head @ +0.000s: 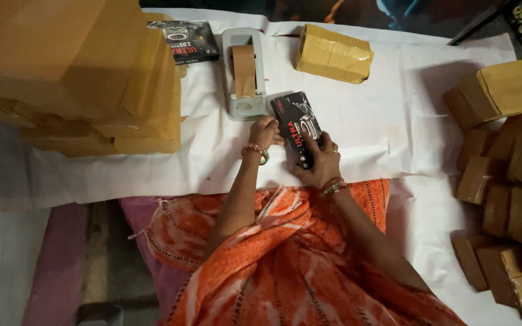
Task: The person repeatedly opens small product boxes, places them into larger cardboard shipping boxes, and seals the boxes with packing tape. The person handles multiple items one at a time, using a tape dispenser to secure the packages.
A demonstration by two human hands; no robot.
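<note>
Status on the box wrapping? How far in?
Done: a heap of brown wrapped boxes at the right and one taped parcel at the top. In hand: both the left hand and right hand hold a bare black product box on the white sheet, beside the tape dispenser. Left: that box and another black box remain unwrapped.
</note>
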